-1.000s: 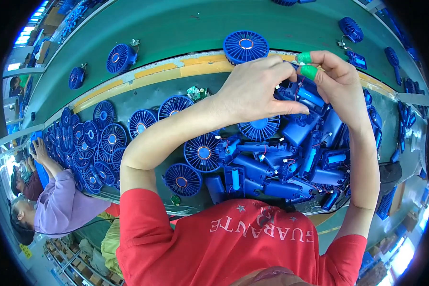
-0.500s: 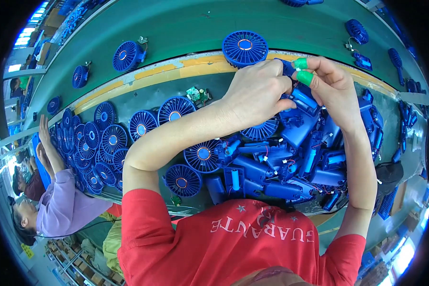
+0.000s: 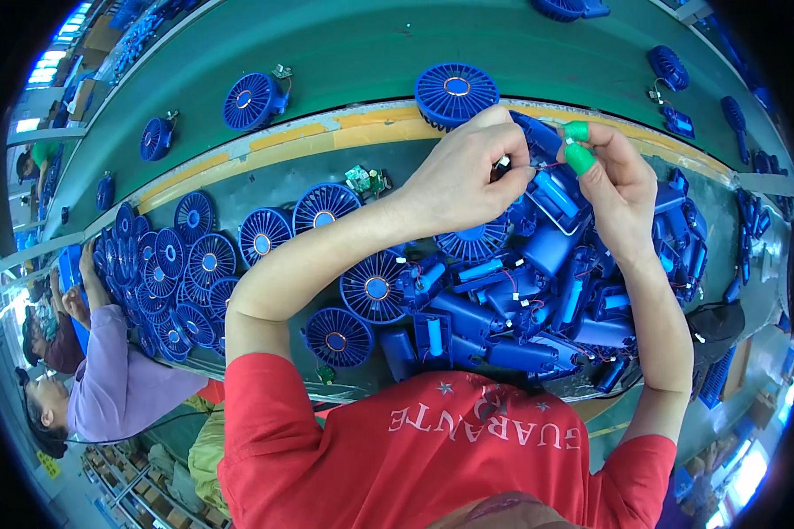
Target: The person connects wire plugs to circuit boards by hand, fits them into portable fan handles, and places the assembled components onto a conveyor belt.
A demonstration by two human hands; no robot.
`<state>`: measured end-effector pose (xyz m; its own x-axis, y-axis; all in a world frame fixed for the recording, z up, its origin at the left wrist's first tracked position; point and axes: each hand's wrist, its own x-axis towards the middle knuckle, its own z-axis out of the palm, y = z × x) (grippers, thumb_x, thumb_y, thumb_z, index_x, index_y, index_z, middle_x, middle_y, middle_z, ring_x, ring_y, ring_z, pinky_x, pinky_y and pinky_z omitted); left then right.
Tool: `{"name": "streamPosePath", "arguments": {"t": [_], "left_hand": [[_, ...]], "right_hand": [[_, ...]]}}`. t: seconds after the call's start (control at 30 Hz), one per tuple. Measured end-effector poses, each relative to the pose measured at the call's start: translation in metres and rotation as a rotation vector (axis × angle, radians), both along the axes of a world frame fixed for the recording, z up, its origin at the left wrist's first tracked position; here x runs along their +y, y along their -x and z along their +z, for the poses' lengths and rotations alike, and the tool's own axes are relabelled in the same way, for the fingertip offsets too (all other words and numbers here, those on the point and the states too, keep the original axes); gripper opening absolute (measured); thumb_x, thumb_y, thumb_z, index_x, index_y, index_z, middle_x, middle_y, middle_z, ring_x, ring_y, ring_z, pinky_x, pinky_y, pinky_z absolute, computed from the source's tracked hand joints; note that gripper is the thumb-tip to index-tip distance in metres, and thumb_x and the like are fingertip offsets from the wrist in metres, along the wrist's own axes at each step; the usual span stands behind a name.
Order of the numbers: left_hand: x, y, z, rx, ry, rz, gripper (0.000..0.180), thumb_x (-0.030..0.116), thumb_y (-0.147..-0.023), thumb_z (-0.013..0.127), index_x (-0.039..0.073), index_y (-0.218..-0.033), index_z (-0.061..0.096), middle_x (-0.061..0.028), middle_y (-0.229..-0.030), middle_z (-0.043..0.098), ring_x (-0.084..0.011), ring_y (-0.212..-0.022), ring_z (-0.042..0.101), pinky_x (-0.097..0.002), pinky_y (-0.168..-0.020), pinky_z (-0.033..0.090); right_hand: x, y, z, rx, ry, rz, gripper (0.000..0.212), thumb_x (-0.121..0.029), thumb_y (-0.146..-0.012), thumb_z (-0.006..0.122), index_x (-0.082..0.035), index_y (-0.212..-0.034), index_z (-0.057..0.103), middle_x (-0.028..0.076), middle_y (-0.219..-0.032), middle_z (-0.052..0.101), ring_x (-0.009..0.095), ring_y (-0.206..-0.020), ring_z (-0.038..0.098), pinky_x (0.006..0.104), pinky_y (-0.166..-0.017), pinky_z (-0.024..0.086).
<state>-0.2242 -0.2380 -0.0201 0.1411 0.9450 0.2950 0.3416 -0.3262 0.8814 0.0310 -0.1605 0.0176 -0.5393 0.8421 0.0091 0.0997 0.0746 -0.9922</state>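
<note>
So the right hand (image 3: 622, 176) is nearly closed, its green-wrapped thumb (image 3: 580, 160) and finger (image 3: 576, 131) pinched on a tiny pale bit (image 3: 570, 141). The left hand (image 3: 475, 169) is loosely curled, a white plug (image 3: 503, 163) showing by its thumb; can't be told if it's gripped. Thin wires (image 3: 549, 165) are strung between them, above an open blue handle (image 3: 556, 197) near the surface's (image 3: 278, 181) far edge. More handles (image 3: 520, 304) are heaped toward the near edge, fans (image 3: 210, 257) toward the left end.
</note>
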Motion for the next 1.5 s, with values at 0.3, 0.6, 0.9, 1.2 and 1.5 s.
{"name": "streamPosePath", "arguments": {"t": [0.3,0.6,0.9,1.2,1.5], "left_hand": [[-0.011,-0.009,0.016,0.048,-0.235,0.084,0.018,-0.001,-0.099,0.086,0.002,-0.099,0.067,-0.0137,-0.106,0.061,-0.0326,-0.1,0.066,-0.0448,-0.085,0.054],[-0.017,-0.007,0.019,0.092,-0.353,0.171,0.022,-0.002,-0.097,0.084,0.003,-0.097,0.062,-0.0142,-0.104,0.057,-0.036,-0.093,0.066,-0.0495,-0.079,0.054],[-0.022,-0.015,0.034,0.069,-0.338,0.123,0.023,0.0,-0.097,0.085,0.004,-0.094,0.062,-0.0125,-0.1,0.056,-0.0327,-0.088,0.064,-0.048,-0.073,0.051],[-0.026,-0.012,0.03,-0.017,-0.21,0.078,0.019,0.0,-0.102,0.084,0.003,-0.1,0.066,-0.01,-0.101,0.059,-0.026,-0.096,0.063,-0.0411,-0.083,0.051],[-0.011,0.014,0.024,-0.195,-0.055,0.133,0.021,0.004,-0.107,0.082,0.005,-0.096,0.065,-0.0031,-0.103,0.063,-0.0141,-0.092,0.062,-0.034,-0.077,0.05]], "right_hand": [[0.001,-0.022,0.004,0.165,-0.14,0.083,0.027,-0.004,-0.122,0.077,0.006,-0.147,0.075,0.012,-0.142,0.084,0.016,-0.117,0.081,0.0323,-0.102,0.065],[-0.003,-0.03,0.027,-0.182,-0.142,0.2,0.092,-0.027,-0.104,0.097,-0.001,-0.18,0.052,0.017,-0.173,0.069,0.029,-0.147,0.072,0.0455,-0.124,0.058],[-0.02,-0.004,0.052,-0.54,0.218,0.315,0.048,-0.013,-0.111,0.083,0.003,-0.155,0.071,0.011,-0.113,0.087,0.015,-0.098,0.083,0.0341,-0.088,0.066],[-0.016,-0.015,0.051,-0.439,0.132,0.324,0.041,-0.012,-0.114,0.08,0.0,-0.152,0.073,0.005,-0.099,0.08,0.012,-0.084,0.076,0.0334,-0.077,0.063],[0.028,-0.053,0.04,-0.281,0.242,0.337,0.04,-0.012,-0.114,0.085,-0.001,-0.151,0.075,0.003,-0.102,0.083,0.008,-0.082,0.073,0.0279,-0.079,0.062]]}}
